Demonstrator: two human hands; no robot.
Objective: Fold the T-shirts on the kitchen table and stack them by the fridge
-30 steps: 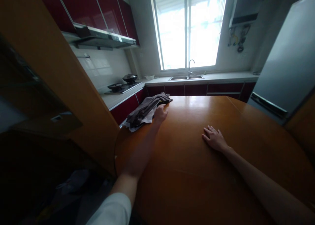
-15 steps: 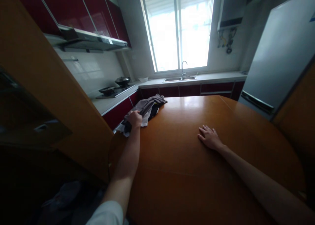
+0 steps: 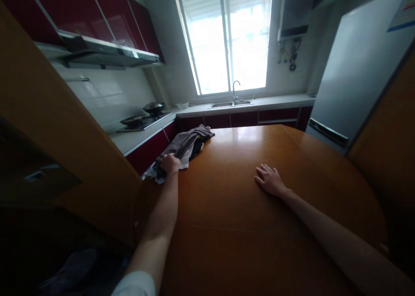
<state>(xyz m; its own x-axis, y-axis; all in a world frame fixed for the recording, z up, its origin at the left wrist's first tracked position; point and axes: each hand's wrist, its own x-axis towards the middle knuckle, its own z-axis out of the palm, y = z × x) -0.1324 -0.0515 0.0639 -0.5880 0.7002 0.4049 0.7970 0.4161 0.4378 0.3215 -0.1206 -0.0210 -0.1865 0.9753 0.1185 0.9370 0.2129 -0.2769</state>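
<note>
A loose heap of clothes, grey on top with white and black fabric beneath, lies at the left far edge of the wooden table. My left hand rests on the near end of this heap, its fingers curled into the grey garment. Part of that grip is hidden behind the back of the hand. Palm down on the bare tabletop, to the right of the heap, lies my right hand with fingers spread and nothing in it.
Beyond the table run a counter with a sink and a stove with a lidded pan. A fridge stands at the right. A wooden panel borders the left side.
My left hand has shifted slightly nearer along the heap, with the grey fabric drawn a little toward me. The view has turned slightly right. My right hand stays flat on the table.
</note>
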